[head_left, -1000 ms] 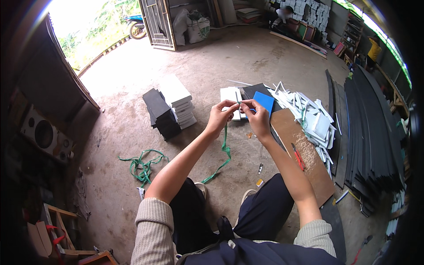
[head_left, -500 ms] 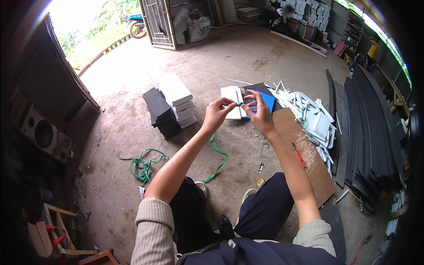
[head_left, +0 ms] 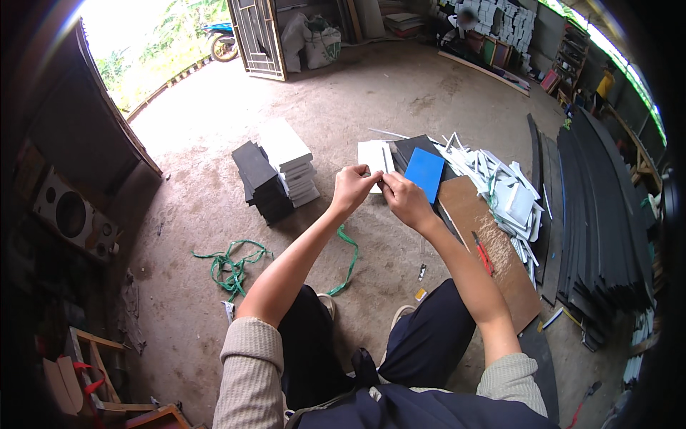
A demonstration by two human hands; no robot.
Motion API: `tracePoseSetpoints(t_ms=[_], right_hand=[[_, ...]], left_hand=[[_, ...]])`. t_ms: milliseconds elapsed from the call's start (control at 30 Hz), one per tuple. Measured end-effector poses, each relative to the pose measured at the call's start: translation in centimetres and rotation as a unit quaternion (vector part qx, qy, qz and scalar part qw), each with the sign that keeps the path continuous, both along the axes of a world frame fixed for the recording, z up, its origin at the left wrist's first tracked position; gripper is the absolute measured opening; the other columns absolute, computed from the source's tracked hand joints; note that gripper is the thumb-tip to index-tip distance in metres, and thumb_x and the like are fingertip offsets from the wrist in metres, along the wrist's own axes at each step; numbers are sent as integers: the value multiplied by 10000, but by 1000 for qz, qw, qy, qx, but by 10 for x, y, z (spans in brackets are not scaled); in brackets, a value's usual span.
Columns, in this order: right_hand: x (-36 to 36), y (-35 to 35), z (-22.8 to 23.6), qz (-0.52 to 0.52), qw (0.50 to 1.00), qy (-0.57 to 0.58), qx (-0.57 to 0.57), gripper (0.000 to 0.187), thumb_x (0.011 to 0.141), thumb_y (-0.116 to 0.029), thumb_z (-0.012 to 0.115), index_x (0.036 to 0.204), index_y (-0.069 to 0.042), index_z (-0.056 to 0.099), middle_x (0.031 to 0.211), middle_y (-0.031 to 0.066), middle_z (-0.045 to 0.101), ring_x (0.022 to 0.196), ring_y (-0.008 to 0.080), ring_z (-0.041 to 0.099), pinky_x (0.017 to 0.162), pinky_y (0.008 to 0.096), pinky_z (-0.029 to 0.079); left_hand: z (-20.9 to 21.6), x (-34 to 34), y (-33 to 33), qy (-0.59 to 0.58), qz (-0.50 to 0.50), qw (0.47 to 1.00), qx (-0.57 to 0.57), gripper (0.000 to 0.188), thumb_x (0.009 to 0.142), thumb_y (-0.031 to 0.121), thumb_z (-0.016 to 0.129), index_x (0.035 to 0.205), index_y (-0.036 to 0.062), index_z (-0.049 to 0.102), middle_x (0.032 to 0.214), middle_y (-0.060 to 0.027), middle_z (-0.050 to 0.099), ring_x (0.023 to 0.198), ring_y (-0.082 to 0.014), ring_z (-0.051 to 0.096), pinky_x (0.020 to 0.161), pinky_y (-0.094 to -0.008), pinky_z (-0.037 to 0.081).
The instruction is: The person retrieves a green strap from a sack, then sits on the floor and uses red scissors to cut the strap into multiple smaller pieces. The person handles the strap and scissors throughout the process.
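Observation:
My left hand (head_left: 351, 189) and my right hand (head_left: 407, 199) meet in front of me, fingertips pinched close together. A green plastic ribbon (head_left: 354, 259) hangs below my left hand and curves down to the floor near my shoe. The bit between the fingertips is mostly hidden. Just beyond the hands lies a bundle of white boards (head_left: 373, 154) with a dark band down it, partly covered by my fingers. Right of it, a blue board (head_left: 424, 174) rests on black sheets (head_left: 412, 145). Left of my hands, a white board stack (head_left: 287, 154) stands against a black board stack (head_left: 256, 168).
A tangle of green ribbon (head_left: 230, 268) lies on the floor at left. On the right are white offcuts (head_left: 511, 196), a brown board (head_left: 493, 250) with a red-handled tool (head_left: 484, 254), and long black sheets (head_left: 600, 214). Another person (head_left: 457, 28) sits far back.
My right hand has moved down and left, its spread fingers closing into a pinch beside my left hand. The blue board is now more exposed. The hanging ribbon has shifted slightly left.

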State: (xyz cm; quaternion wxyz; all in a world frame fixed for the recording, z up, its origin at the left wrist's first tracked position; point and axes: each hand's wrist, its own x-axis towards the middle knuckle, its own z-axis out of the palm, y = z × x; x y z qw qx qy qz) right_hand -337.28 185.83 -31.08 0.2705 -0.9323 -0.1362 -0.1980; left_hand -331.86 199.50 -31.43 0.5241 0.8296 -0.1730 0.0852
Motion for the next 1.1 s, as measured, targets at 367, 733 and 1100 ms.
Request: tracePoseSetpoints(t_ms=[367,733,1100], right_hand=[[3,12,-17,0,999,-8,32,234,830,-186,454,721,16,498,713,215,547,661,374,537,572,423,410],[1,15,-22,20,988,86,130,281,828,-206,437,707,38,503,642,225,515,617,361,534,560,396,404],[-2,0,-28,8,977,136,162,236,820,-212,472,821,15,538,670,224,550,625,357,564,571,390,424]], left_hand=[[-7,17,-4,-8,117,993,30,165,627,159,568,653,2,612,593,-176,571,586,-299,590,580,-357,459],[-24,32,-5,-48,99,993,38,154,616,132,549,641,-13,595,609,-204,554,600,-332,575,578,-370,451],[-5,9,1,-29,54,996,60,230,646,212,583,629,-17,578,591,-183,555,585,-331,568,555,-383,439]])
